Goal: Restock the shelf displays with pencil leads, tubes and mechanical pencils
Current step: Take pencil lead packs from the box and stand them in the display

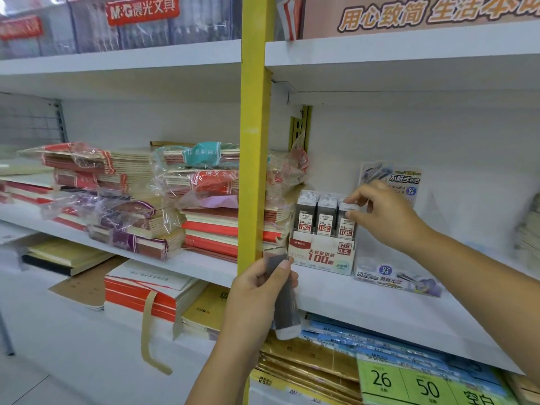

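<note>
A white display box of HB 0.5 pencil leads [321,252] stands on the middle white shelf [380,305], with three rows of grey lead cases [324,214] in it. My right hand [382,217] pinches the white top of a lead case [349,207] in the right row. My left hand [254,299] grips a stack of dark grey lead cases wrapped in clear film [285,299] in front of the yellow post. A second display box with purple print [397,279] stands just right of the first.
A yellow upright post [254,141] divides the shelving. Left of it lie stacks of plastic-wrapped notebooks [163,206]. Below are red and white books [146,290], blue packs [380,343] and green price tags [409,384]. A shelf board runs overhead.
</note>
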Motion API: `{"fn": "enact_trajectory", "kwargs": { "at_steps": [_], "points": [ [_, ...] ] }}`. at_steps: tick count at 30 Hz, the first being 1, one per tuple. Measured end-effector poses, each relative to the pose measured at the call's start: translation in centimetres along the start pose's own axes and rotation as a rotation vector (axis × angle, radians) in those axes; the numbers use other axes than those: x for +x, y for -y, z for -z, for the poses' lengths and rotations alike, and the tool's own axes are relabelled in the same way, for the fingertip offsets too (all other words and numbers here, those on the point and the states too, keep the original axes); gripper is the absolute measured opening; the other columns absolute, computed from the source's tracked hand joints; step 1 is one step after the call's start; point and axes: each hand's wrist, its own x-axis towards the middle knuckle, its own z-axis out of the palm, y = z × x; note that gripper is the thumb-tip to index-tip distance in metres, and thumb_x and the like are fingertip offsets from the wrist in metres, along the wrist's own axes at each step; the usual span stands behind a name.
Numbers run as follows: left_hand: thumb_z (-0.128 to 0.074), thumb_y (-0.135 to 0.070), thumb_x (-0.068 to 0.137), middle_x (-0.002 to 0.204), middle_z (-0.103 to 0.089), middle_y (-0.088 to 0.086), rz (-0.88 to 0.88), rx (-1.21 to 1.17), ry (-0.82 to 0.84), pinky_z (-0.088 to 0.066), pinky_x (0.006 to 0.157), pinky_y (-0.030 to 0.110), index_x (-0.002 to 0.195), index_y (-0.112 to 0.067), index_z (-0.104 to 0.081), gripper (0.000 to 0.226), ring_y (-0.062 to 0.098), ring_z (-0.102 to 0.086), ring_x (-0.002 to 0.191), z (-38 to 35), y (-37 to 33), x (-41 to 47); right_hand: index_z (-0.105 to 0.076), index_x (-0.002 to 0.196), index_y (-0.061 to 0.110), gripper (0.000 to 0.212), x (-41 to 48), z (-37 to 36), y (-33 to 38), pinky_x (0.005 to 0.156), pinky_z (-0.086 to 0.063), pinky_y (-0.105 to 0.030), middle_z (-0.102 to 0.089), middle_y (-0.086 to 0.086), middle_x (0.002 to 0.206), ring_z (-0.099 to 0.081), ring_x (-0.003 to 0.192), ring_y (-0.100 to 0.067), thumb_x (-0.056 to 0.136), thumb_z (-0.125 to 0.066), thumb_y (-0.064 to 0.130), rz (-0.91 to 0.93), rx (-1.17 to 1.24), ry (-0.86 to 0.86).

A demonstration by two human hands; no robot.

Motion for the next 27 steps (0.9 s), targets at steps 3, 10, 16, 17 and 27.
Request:
{"fn": "enact_trajectory", "kwargs": {
  "at_steps": [3,10,16,17,27],
  "points": [
    [-0.063,-0.039,0.092,0.087,-0.076,-0.015,-0.014,0.038,0.013,-0.053,0.058,0.016,0.087,-0.054,-0.072,0.019,-0.004,-0.068,0.077,0.1,-0.1,0.0,-0.068,0.115,0.02,0.028,-0.3,-0.3,0.0,0.076,-0.034,-0.029,-0.048,-0.003,0.098,-0.043,0.093,-0.016,0.088,-0.068,0.024,-0.064,-0.134,-0.026],
    [-0.07,-0.026,0.087,0.098,-0.078,-0.002,-0.017,-0.067,0.082,-0.06,0.073,0.028,0.109,-0.029,-0.066,0.022,0.01,-0.073,0.091,0.0,-0.2,0.0,-0.06,0.114,0.038,0.024,-8.4,0.0,4.5,0.067,-0.05,-0.017,-0.061,0.009,0.094,-0.056,0.085,-0.001,0.093,-0.052,0.028,-0.027,0.26,-0.149],
    [-0.077,-0.037,0.067,0.088,-0.076,0.001,-0.049,-0.137,0.077,-0.058,0.067,0.024,0.098,-0.02,-0.07,0.037,0.017,-0.074,0.085,-1.0,0.2,-0.4,-0.062,0.098,0.051,0.014,-14.0,-2.3,7.0,0.063,-0.058,-0.029,-0.07,0.012,0.092,-0.071,0.073,-0.013,0.09,-0.059,0.04,-0.289,0.803,0.295],
    [-0.077,-0.037,0.068,0.089,-0.076,0.002,-0.041,-0.136,0.079,-0.058,0.067,0.024,0.098,-0.019,-0.07,0.035,0.018,-0.074,0.086,-1.2,0.3,-0.4,-0.065,0.095,0.048,0.017,-14.1,-2.4,6.8,0.061,-0.058,-0.031,-0.072,0.007,0.089,-0.071,0.069,-0.017,0.091,-0.061,0.032,-0.316,0.842,0.266],
    [-0.079,-0.025,0.074,0.101,-0.077,0.0,0.008,0.054,0.182,-0.06,0.068,0.029,0.092,-0.032,-0.076,0.02,0.017,-0.075,0.084,-1.2,0.9,-0.4,-0.074,0.097,0.041,0.038,-13.5,-1.4,4.3,0.085,-0.046,-0.011,-0.065,0.019,0.108,-0.062,0.105,-0.002,0.082,-0.072,0.006,-0.187,0.838,0.045]
  ]
}}
